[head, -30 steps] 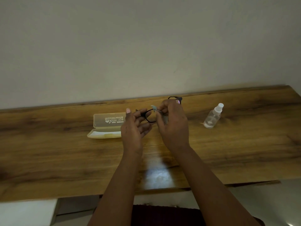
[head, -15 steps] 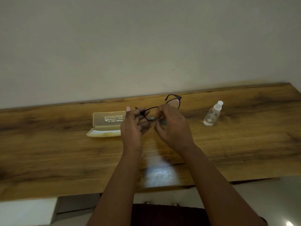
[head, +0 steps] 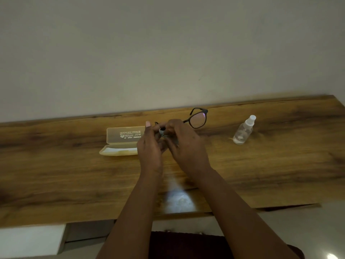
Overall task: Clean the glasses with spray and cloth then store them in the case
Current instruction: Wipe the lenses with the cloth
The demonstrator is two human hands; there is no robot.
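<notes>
While both hands meet above the middle of the wooden desk (head: 261, 165), the left hand (head: 150, 146) curls its fingers round the near side of the black-framed glasses (head: 198, 119), thumb raised, and the right hand (head: 186, 144) pinches a small pale cloth (head: 162, 130) against the lens hidden between them. Only a scrap of that cloth shows, grey-blue, between the fingertips. The far lens sticks out past the right hand's knuckles, tinted pinkish by a reflection, with its temple arm folded behind.

Just left of the hands lies the translucent yellowish glasses case (head: 121, 142), open, lid standing up toward the wall (head: 168, 43). White print on the lid reads upside down from this view; it is too small and blurred to make out. Well to the right stands a clear spray bottle (head: 243, 130) with a white nozzle, unlabelled as far as can be seen.

Against half a second ago, the right hand has slid left along the frame, so more of the far lens is uncovered and the near lens is now buried between the two hands. Case and bottle have stayed put.
</notes>
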